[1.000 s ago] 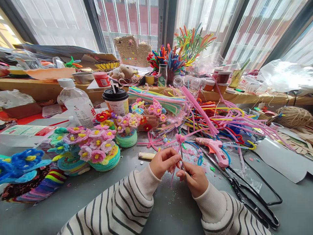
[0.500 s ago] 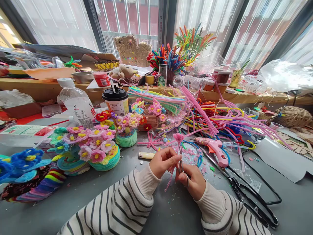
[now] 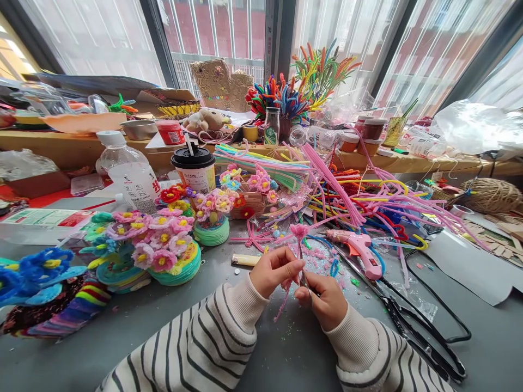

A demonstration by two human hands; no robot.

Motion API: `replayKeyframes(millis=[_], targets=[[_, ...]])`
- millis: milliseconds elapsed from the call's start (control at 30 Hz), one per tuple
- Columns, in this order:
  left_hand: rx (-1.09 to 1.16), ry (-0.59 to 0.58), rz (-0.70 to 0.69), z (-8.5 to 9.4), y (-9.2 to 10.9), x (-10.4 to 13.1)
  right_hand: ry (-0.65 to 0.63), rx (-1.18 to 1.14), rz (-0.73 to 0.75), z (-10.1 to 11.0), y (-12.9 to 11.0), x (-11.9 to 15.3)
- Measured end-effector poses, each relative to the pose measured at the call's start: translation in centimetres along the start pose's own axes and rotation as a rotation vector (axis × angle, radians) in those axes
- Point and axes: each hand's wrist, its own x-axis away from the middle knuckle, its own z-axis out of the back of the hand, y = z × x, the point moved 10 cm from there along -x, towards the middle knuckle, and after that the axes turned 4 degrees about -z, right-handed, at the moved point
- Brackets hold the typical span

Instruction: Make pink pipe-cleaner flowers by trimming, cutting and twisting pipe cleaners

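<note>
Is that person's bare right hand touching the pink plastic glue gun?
Apart: the head view shows grey tabletop and a green scrap between the right hand and the pink plastic glue gun.

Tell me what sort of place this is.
Probably a craft workspace: a pink glue gun, a bundle of pink pipe cleaners and potted fuzzy flowers share the grey table.

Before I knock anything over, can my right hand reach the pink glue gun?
Probably yes: the pink glue gun lies just beyond your right hand, nothing tall between, but it holds small scissors that likely need setting down first.
</note>
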Motion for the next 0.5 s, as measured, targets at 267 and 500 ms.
replayKeyframes(millis=[267, 500], targets=[[0.044, 0.032, -0.008, 0.31, -0.22, -0.14, 0.111, -0.004, -0.016, 0.82, 0.46, 0.19], [0.045, 0.025, 0.012, 0.11, 0.11, 0.04, 0.15, -0.001, -0.03, 1.07, 1.0, 0.3]])
